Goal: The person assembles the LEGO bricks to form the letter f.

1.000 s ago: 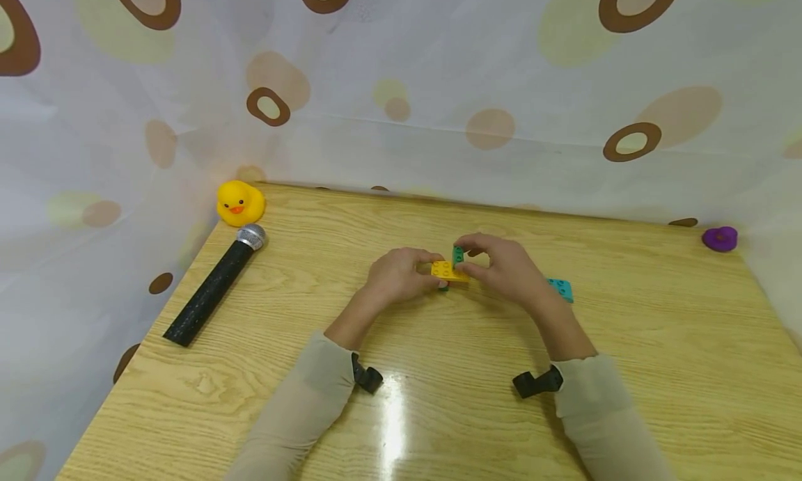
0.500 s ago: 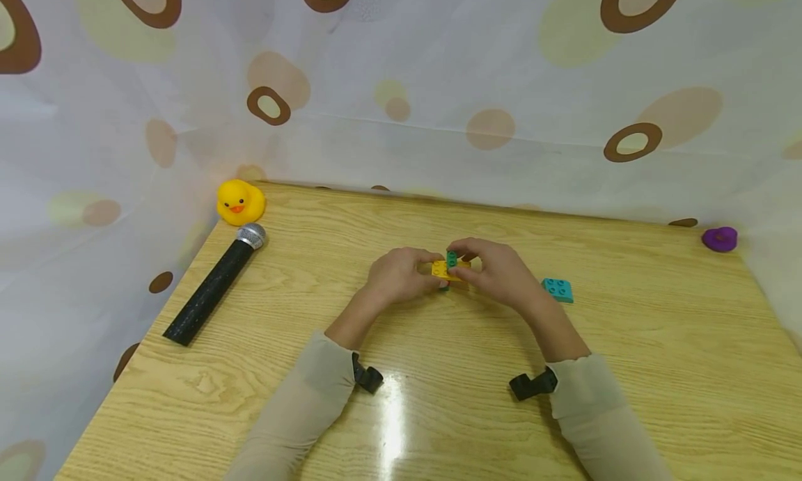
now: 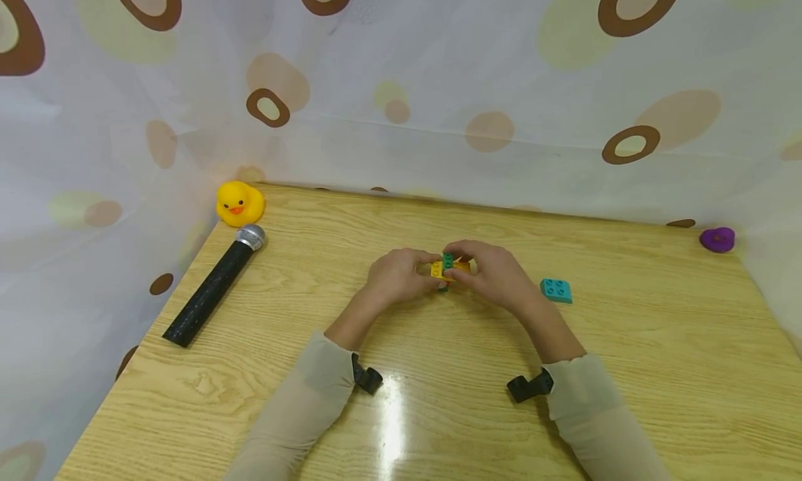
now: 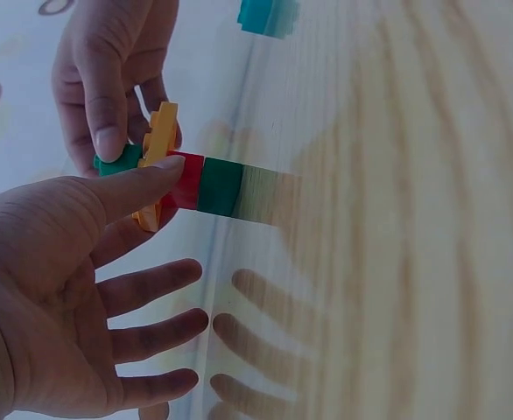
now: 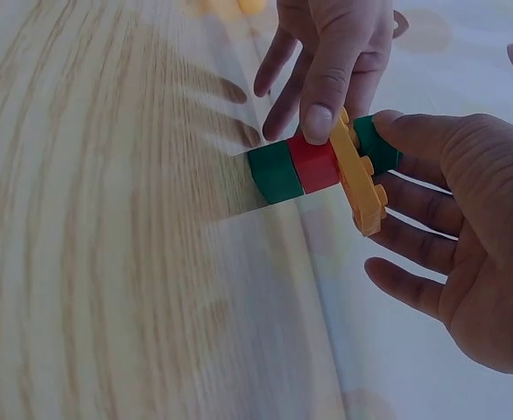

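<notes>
A small brick stack stands on the table between both hands. From the bottom up it has a green brick [image 5: 274,172], a red brick [image 5: 316,166] and a wider yellow plate [image 5: 359,182]. My left hand [image 3: 401,276] pinches the stack at the red brick and yellow plate, its other fingers spread. Thumb and fingers of my right hand [image 3: 495,272] pinch an upper green brick [image 3: 447,260] against the plate's studded top. Whether that brick is fully pressed on, I cannot tell. A teal brick [image 3: 556,290] lies to the right of my right hand.
On the wooden table [image 3: 438,411], a black microphone [image 3: 213,286] lies at the left, with a yellow rubber duck [image 3: 241,204] behind it. A small purple toy [image 3: 718,239] sits at the far right corner. A patterned sheet [image 3: 401,84] hangs behind the table.
My right hand has moved left with the upper green brick, from over the plate's middle toward its left part. The teal brick has come fully into sight. My left hand stays put.
</notes>
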Motion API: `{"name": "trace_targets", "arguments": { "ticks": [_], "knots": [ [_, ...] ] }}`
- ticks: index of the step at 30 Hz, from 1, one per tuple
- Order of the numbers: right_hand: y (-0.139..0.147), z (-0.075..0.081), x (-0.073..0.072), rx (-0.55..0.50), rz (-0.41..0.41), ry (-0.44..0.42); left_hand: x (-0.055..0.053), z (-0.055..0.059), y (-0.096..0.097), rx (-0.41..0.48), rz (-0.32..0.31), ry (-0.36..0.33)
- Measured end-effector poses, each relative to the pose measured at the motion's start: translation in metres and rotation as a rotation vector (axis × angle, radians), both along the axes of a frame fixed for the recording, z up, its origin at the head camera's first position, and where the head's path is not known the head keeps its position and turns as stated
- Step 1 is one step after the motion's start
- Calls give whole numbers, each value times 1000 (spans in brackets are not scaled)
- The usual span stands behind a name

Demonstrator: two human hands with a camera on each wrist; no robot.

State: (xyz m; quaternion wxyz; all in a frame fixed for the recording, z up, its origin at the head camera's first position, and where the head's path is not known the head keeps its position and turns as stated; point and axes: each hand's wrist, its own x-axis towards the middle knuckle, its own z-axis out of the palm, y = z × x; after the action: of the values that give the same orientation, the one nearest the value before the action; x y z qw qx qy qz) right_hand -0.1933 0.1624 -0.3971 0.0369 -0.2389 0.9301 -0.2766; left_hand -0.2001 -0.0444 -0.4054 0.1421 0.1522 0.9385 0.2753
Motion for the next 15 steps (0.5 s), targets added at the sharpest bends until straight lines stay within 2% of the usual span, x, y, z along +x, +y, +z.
{"name": "trace_targets", "arguments": {
  "ticks": [11,15],
  "knots": [
    [-3,0,4,8,-14,4,0,-1,-1,11,4,-13],
    [-5,-2,5,25,-17,35,0,0,-1,-2,3,1]
  ]
}}
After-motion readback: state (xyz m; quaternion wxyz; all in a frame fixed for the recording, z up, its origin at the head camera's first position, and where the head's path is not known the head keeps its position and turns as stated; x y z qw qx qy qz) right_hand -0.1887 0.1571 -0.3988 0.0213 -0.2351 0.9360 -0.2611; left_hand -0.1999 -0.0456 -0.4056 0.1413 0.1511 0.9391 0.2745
